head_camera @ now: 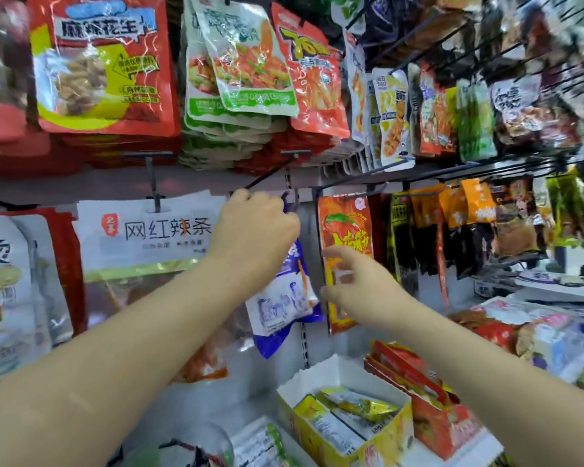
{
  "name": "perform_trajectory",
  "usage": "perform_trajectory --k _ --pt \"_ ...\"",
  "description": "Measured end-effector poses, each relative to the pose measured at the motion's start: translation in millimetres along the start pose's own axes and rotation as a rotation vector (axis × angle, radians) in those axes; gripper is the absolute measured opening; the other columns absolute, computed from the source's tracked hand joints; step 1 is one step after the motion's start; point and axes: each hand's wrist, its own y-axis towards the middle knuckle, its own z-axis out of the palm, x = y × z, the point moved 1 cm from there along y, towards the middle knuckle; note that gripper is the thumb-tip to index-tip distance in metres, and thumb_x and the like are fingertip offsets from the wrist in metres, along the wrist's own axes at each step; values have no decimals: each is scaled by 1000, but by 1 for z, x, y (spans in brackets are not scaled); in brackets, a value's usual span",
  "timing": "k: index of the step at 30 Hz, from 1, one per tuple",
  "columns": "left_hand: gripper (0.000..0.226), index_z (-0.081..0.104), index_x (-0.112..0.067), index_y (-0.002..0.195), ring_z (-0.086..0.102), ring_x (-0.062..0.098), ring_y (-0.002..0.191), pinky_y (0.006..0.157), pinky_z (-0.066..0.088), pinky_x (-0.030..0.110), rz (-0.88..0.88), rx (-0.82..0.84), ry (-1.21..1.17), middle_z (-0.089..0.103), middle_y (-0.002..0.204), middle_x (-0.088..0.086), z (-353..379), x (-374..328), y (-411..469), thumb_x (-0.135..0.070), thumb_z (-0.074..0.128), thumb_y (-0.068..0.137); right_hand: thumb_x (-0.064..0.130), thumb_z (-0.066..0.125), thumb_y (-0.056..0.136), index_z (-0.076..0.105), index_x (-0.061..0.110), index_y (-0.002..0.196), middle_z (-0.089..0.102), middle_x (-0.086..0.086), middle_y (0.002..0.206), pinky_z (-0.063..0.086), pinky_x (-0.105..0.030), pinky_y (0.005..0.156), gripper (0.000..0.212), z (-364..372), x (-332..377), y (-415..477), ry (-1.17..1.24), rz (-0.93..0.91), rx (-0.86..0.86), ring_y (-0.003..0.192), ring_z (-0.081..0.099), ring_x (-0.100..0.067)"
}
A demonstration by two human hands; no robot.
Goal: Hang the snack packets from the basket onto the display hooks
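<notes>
Left of the blue-and-white packet hung a big white packet; the left hand gripped the blue-and-white packet's top, up by a black hook (its hanging hole hidden by fingers). Right of that packet the right hand hovered, fingers spread and empty, before an orange packet.

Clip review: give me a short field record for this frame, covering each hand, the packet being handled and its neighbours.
left hand: grips the top of the blue-and-white packet, up at the hook row
right hand: open, fingers spread, beside that packet; contact unclear
packet state: hangs tilted below the left hand; whether it is on a hook is hidden
neighbours: white packet hanging to its left, orange packet hanging to its right
below: opened yellow box holding packets
</notes>
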Motion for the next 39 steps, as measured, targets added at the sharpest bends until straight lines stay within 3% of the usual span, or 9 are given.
perform_trajectory --k 2,5,9,12,20,24,31,37,39 --pt "25 52 -20 65 55 26 63 51 25 29 8 -39 -119 57 64 2 -14 -22 -7 -11 75 63 16 64 88 58 26 124 61 1 118 53 -22 71 38 -24 -4 -21 11 22 1 93 65 -14" --pt "7 59 -23 93 57 23 90 57 36 34 9 -45 -367 62 92 -2 -37 -69 -18 -25 52 92 16 65 89 70 20 103 73 -2 99 55 -23 71 15 -61 -10 -59 45 18 52 75 67 -4" --pt "28 66 -22 99 63 28 87 67 53 42 13 -66 -770 68 91 1 -57 -134 -32 -24 39 90 18 64 90 74 26 86 75 0 83 53 -42 68 14 -116 -25 -112 20 14 99 70 63 -31" --pt "38 68 -21 95 66 29 77 58 54 41 84 -106 -952 68 82 2 -73 -191 -38 -26 33 81 21 66 88 75 27 82 74 1 74 49 -22 58 13 -159 -50 -149 24 46 123 64 65 -11" --pt "27 70 -24 87 61 17 79 68 50 30 86 27 -1286 69 83 -5 -120 -339 -34 -23 44 80 18 64 89 74 24 85 75 -3 77 53 -27 67 13 -250 -164 -245 23 250 99 69 69 -15" --pt "30 72 -26 93 66 18 89 78 51 34 74 224 -1325 73 94 -4 -120 -413 -30 -24 45 79 10 66 88 73 19 83 73 -4 70 50 -20 57 13 -259 -244 -290 -63 381 77 58 64 -11" --pt "25 66 -27 100 62 28 101 78 49 34 144 702 -1081 70 107 2 -69 -526 -56 -20 48 85 21 64 87 60 23 120 66 -1 94 49 -30 78 34 -226 -353 -369 -224 661 363 90 63 -16" --pt "28 61 -17 111 59 35 104 72 43 33 262 999 -924 64 110 15 -18 -567 -96 -16 49 85 26 56 94 47 13 137 59 0 84 44 -29 66 46 -208 -370 -327 -368 687 642 77 58 -23" --pt "30 57 -10 117 57 34 110 79 46 34 287 1136 -895 61 118 15 -5 -582 -104 -23 50 92 19 52 95 52 4 131 64 -9 103 47 -30 71 38 -191 -375 -306 -358 680 600 91 61 -28"
